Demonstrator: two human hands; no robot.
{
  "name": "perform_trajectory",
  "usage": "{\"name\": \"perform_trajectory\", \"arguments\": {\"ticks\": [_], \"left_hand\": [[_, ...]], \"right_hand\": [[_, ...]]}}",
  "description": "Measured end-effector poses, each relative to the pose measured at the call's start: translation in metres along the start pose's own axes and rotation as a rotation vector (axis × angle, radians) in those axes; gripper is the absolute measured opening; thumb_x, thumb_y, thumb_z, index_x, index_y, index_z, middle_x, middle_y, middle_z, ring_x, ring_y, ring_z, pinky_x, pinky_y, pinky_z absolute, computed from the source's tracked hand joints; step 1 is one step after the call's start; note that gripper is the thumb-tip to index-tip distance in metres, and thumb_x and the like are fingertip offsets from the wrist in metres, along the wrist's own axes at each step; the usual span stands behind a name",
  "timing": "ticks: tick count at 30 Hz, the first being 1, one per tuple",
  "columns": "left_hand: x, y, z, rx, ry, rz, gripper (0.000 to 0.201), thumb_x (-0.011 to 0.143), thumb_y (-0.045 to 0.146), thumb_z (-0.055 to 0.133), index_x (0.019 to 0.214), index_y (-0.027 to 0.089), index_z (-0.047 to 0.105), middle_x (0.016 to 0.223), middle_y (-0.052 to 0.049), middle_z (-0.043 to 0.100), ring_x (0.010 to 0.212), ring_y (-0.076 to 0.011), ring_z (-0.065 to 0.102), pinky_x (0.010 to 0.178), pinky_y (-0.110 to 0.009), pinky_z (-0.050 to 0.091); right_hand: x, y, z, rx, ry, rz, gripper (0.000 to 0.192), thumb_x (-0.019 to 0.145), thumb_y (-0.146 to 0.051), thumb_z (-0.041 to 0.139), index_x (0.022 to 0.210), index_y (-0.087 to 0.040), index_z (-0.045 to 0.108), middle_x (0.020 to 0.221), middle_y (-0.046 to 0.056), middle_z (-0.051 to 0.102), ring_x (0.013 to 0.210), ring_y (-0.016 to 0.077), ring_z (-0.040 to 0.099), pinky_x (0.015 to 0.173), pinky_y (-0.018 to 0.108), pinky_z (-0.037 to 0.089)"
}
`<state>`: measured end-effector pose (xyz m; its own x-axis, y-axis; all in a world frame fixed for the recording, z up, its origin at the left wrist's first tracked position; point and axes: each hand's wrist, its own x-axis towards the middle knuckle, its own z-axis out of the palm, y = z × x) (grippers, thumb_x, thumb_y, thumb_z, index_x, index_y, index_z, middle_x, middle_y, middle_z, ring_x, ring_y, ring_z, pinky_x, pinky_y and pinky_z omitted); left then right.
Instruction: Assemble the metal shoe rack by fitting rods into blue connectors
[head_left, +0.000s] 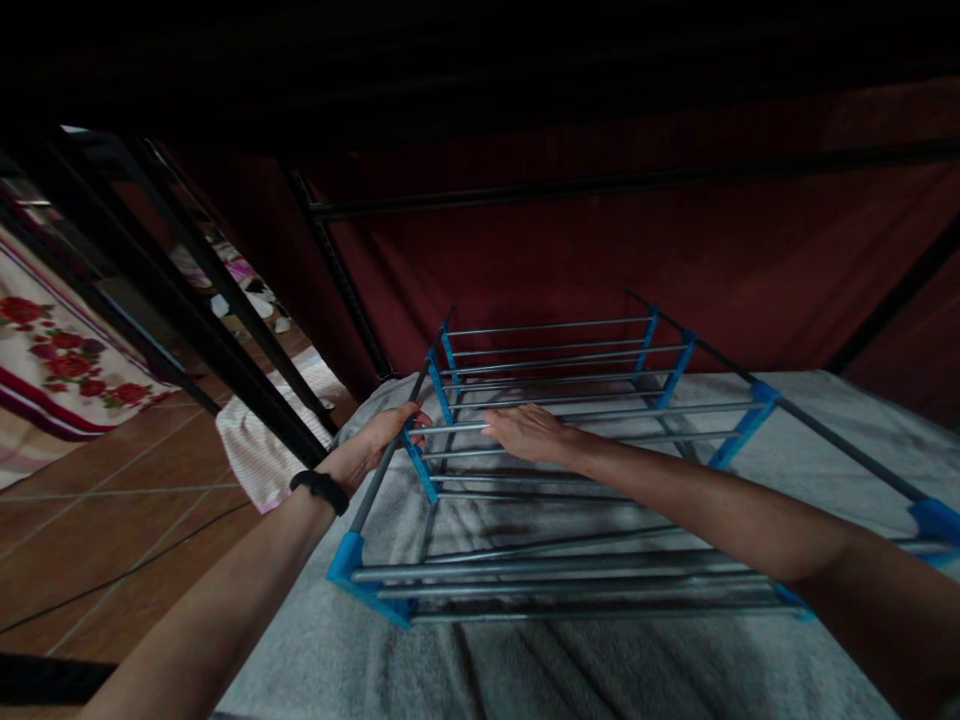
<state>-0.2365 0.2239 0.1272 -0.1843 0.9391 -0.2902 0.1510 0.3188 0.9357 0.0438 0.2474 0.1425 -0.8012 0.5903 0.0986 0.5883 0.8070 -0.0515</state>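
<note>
A rack of grey metal tubes [570,565] joined by blue plastic connectors [421,470] lies on a grey blanket [352,650]. My left hand [394,428], below a wrist with a black band, is closed around the rack's left side at one blue connector. Farther right, my right hand [525,432] grips a crosswise tube a short way from that connector, its fingers curled over the metal. The far tubes run back toward the red wall. My right forearm hides part of the nearer tubes and connectors.
A dark red panel [585,260] with a black metal bar [600,190] stands behind the rack. Black frame posts [217,330] rise at the left. Beyond them are a tiled floor [142,540], a striped cloth [259,450] and a floral blanket [67,360].
</note>
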Motion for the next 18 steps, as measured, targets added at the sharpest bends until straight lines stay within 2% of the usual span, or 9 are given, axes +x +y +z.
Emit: {"name": "perform_trajectory", "arguments": {"ticks": [8, 10, 15, 18], "left_hand": [[-0.008, 0.007, 0.005, 0.047, 0.054, -0.005, 0.034, 0.088, 0.048, 0.054, 0.073, 0.018, 0.063, 0.052, -0.004, 0.054, 0.05, -0.0186, 0.055, 0.052, -0.028, 0.046], [-0.01, 0.009, 0.005, 0.06, 0.046, -0.012, 0.035, 0.088, 0.048, 0.054, 0.073, 0.018, 0.062, 0.05, -0.003, 0.053, 0.051, -0.019, 0.055, 0.052, -0.028, 0.047], [-0.001, 0.004, -0.002, 0.034, 0.033, -0.014, 0.035, 0.091, 0.046, 0.054, 0.076, 0.015, 0.061, 0.052, -0.001, 0.056, 0.05, -0.0161, 0.053, 0.053, -0.026, 0.048], [0.007, 0.001, -0.005, 0.015, 0.068, -0.008, 0.034, 0.082, 0.052, 0.066, 0.078, 0.018, 0.063, 0.052, 0.002, 0.058, 0.05, -0.0138, 0.056, 0.054, -0.024, 0.051]], "right_hand": [[0.005, 0.0, 0.002, -0.021, -0.018, 0.028, 0.037, 0.108, -0.043, 0.034, 0.115, -0.021, 0.063, 0.107, 0.01, 0.076, 0.099, 0.0251, 0.073, 0.079, 0.033, 0.05], [0.004, 0.0, 0.003, -0.027, 0.019, 0.025, 0.036, 0.108, -0.043, 0.036, 0.113, -0.02, 0.063, 0.108, 0.01, 0.076, 0.1, 0.0244, 0.072, 0.081, 0.033, 0.051], [0.001, 0.0, 0.011, -0.073, 0.223, -0.009, 0.033, 0.105, -0.044, 0.046, 0.118, -0.016, 0.06, 0.118, 0.011, 0.071, 0.107, 0.0227, 0.069, 0.087, 0.033, 0.052], [0.004, 0.005, 0.019, -0.094, 0.234, -0.082, 0.032, 0.108, -0.04, 0.039, 0.117, -0.016, 0.058, 0.118, 0.012, 0.07, 0.103, 0.0223, 0.07, 0.081, 0.033, 0.054]]}}
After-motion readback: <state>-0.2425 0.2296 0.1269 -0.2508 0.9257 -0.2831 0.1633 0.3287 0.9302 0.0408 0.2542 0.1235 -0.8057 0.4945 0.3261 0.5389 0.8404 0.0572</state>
